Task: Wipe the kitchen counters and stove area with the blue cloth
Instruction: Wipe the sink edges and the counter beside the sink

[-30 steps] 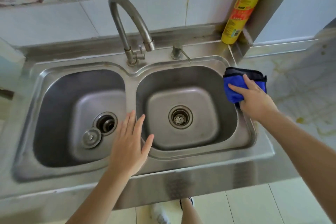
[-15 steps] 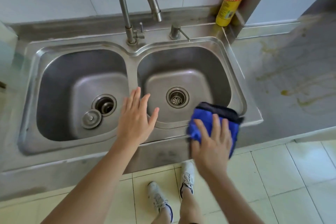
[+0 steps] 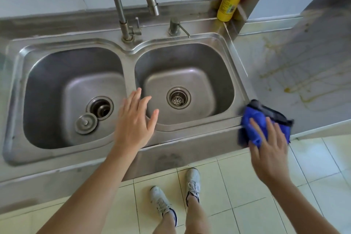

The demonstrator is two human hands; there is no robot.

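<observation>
Over the last second, the right hand (image 3: 269, 150) has carried the folded blue microfibre cloth with a dark edge (image 3: 255, 125) from the far right rim of the double-bowl stainless-steel sink (image 3: 190, 135) down to the front rim, then rightward along that rim. The cloth now lies at the sink's front right corner, touching the seam with the stained grey counter (image 3: 303, 81), under spread, straight fingers. The left hand (image 3: 133, 127), open with fingers spread, was over the front rim below the divider a second ago; its fingertips now lie over the divider between the bowls.
</observation>
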